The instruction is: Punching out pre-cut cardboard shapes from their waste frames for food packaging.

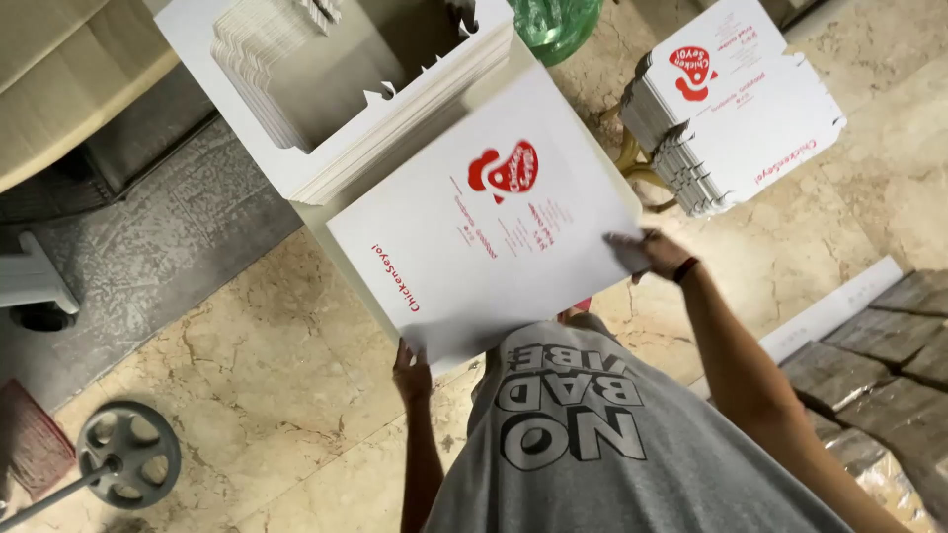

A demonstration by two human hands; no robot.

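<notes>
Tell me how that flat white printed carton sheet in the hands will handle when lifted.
The carton sheet looks thin and broad, so it is probably light and may flex between the left hand and the right hand. Its smooth face could slip. Held only at the edges, it likely catches air.

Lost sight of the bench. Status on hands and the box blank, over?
Left hand grips box blank near edge. Right hand holds its right edge. Blank held flat above stack. Nothing blocking.

We see: carton sheet (484, 237) white with red emblem and red print | stack of flat cartons (736, 128) white, same red marks | our shirt (612, 444) grey, dark lettering | floor (267, 365) beige marble, veined | bag (553, 25) green
</notes>
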